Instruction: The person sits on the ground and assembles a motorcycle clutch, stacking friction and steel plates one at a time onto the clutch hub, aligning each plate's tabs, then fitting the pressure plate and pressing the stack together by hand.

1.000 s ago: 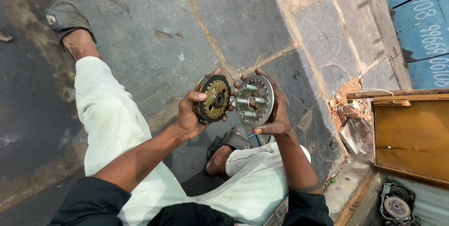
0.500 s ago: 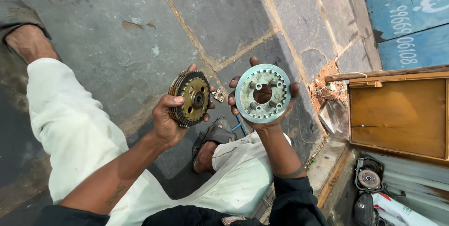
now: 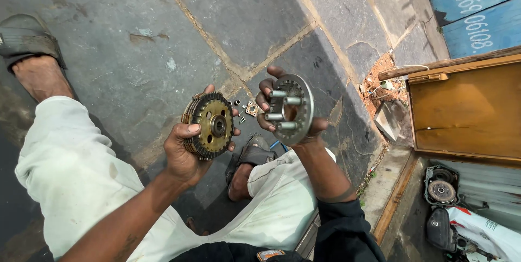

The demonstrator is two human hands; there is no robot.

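The left hand (image 3: 184,153) clasped a toothed clutch pack (image 3: 209,125) face-up for inspection; the right hand (image 3: 282,115) gripped a silver pressure plate (image 3: 296,107), posts turned sideways, above small bolts (image 3: 241,111) on the stone floor (image 3: 135,50).

Both hands (image 3: 184,151) (image 3: 271,113) raised, fingers curled gripping

Wide grey stone-slab floor (image 3: 125,39) lies open ahead and to the left of the hands. Between the hands, small metal nuts and a square washer (image 3: 247,109) litter the slabs. Rightward, an orange-brown wooden box (image 3: 467,113) and broken brick rubble (image 3: 380,85) block passage. Below, white-trousered knees (image 3: 70,175) and a sandalled foot (image 3: 247,167) crowd the space.
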